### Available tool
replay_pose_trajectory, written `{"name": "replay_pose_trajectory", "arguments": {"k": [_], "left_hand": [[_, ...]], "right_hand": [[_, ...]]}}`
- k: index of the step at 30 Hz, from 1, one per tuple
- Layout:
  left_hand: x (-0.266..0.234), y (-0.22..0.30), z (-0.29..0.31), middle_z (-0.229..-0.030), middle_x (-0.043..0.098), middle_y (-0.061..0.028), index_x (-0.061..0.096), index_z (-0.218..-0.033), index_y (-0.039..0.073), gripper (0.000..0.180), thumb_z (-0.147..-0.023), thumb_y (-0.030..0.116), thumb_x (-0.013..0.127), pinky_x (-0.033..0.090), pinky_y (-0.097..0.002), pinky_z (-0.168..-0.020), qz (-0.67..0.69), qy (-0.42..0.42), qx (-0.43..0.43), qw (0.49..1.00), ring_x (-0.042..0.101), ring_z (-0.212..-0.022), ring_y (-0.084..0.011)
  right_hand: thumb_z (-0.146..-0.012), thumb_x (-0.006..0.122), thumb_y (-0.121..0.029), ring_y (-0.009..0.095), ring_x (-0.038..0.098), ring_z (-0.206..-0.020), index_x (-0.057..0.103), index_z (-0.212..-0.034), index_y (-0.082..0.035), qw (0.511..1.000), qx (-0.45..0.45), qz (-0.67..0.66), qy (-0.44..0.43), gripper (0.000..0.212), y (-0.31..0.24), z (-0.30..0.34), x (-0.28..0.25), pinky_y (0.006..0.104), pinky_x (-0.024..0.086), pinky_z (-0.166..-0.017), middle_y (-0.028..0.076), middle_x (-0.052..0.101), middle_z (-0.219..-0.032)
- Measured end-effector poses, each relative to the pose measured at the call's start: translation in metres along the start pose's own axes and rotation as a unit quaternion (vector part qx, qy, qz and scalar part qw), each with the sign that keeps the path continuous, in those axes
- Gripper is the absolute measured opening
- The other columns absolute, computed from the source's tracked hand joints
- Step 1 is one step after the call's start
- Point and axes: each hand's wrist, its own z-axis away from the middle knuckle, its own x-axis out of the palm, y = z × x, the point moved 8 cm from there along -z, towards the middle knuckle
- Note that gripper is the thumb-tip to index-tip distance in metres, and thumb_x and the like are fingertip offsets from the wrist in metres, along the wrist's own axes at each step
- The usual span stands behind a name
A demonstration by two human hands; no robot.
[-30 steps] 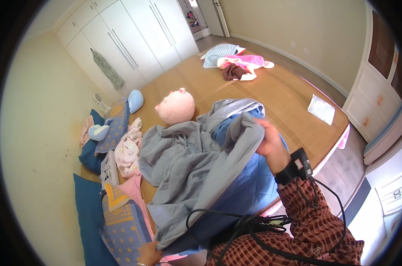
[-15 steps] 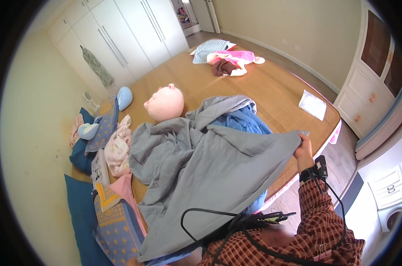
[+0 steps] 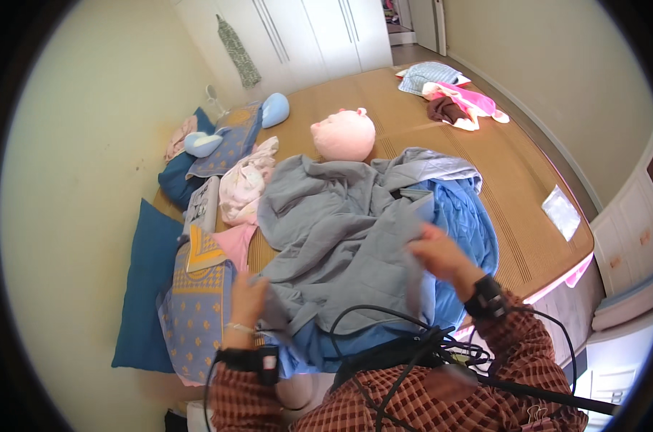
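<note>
I have the gray quilt (image 3: 333, 237) in both hands; it lies rumpled over the woven mat (image 3: 524, 216) of the bed, on my side of the pink plush head (image 3: 344, 135), its far edge close to the plush. The fingers of my left hand (image 3: 247, 301) are clasped on the quilt's edge, nearer me than the plush and off to its left; they are blurred, so I cannot tell how much cloth they pinch. The fingers of my right hand (image 3: 443, 253) grip a blurred gray fold, nearer me than the plush and to its right. The quilt's blue side (image 3: 467, 245) shows on the plush's near right.

Just left of the plush, a little nearer me, I see a crumpled pale pink cloth (image 3: 244, 187); a light blue cushion (image 3: 275, 110) sits to the plush's left and farther away. Well to its left and nearer me lies a dark blue pillow (image 3: 145, 295). Beyond the plush to the right are a striped pillow (image 3: 428, 77) and a brown cloth (image 3: 444, 109).
</note>
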Motion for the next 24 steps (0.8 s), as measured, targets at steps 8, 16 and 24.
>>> {"name": "replay_pose_trajectory", "arguments": {"k": [8, 16, 24], "left_hand": [[0.09, 0.103, 0.043, -0.073, 0.054, -0.0031, 0.047, -0.08, 0.006, 0.018, -0.07, 0.001, 0.062, 0.043, -0.0199, -0.056, 0.567, -0.211, -0.067, 0.793, 0.051, -0.062, -0.0085], [0.087, 0.088, 0.044, -0.074, 0.055, -0.0032, 0.049, -0.083, 0.003, 0.01, -0.076, 0.001, 0.056, 0.043, -0.0203, -0.058, 0.573, -0.076, -0.087, 0.811, 0.052, -0.062, -0.009], [0.08, 0.11, 0.061, -0.077, 0.054, -0.0043, 0.049, -0.086, 0.0, 0.016, -0.076, 0.007, 0.059, 0.042, -0.0205, -0.057, 0.604, -0.117, -0.105, 0.781, 0.05, -0.065, -0.0085]], "right_hand": [[-0.073, 0.058, -0.01, 0.008, 0.049, -0.073, 0.053, -0.092, -0.002, 0.981, -0.056, 0.17, -0.074, 0.021, 0.023, -0.004, 0.098, 0.0242, 0.042, -0.064, 0.001, 0.055, -0.078], [-0.071, 0.06, -0.009, 0.008, 0.047, -0.07, 0.051, -0.085, -0.002, 0.977, -0.065, 0.174, -0.106, 0.019, 0.026, 0.008, 0.108, 0.0246, 0.041, -0.064, 0.001, 0.052, -0.074], [-0.072, 0.061, -0.007, 0.004, 0.044, -0.069, 0.051, -0.081, -0.005, 0.952, -0.081, 0.271, -0.12, 0.013, 0.022, 0.012, 0.111, 0.02, 0.038, -0.06, -0.003, 0.049, -0.071]]}}
